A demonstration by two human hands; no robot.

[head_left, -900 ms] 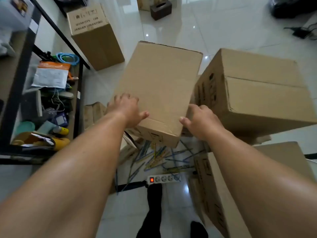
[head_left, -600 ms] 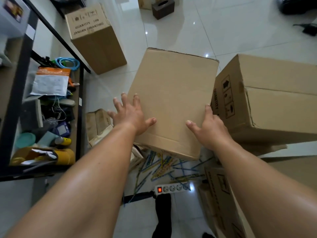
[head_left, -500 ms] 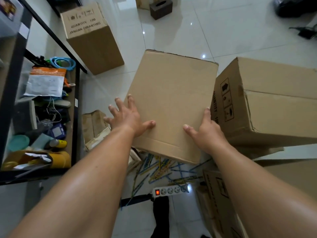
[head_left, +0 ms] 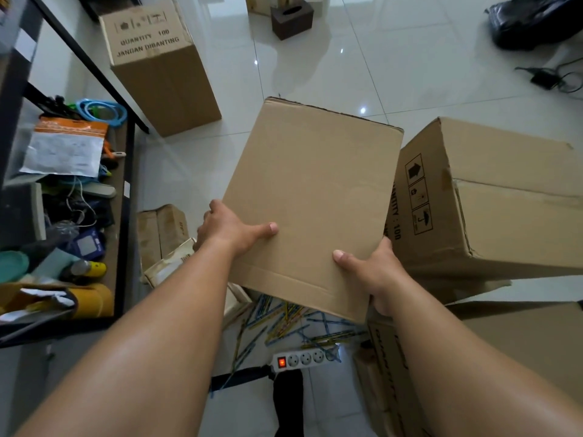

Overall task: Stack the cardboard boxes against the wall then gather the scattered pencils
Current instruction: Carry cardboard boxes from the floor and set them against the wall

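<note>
Plain brown cardboard box (head_left: 312, 197), blue and yellow pencils (head_left: 284, 323), glossy white floor tiles (head_left: 394, 64).

glossy white tiled floor (head_left: 394, 67) | scattered coloured pencils (head_left: 284, 320), white power strip (head_left: 304, 359) just beside them | upright printed cardboard box (head_left: 161, 67) well beyond

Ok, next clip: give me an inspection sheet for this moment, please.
Surface: glossy white tile floor.
Job's things: plain box held up; printed box right of it; upright box far left; pencils scattered below.
Clutter: crowded shelf; tissue box; black bag.
Grippers: left hand and right hand grip the plain box's sides.
Cables: power strip, switch lit; adapter with cord.
Surroundings: nothing seen.
</note>
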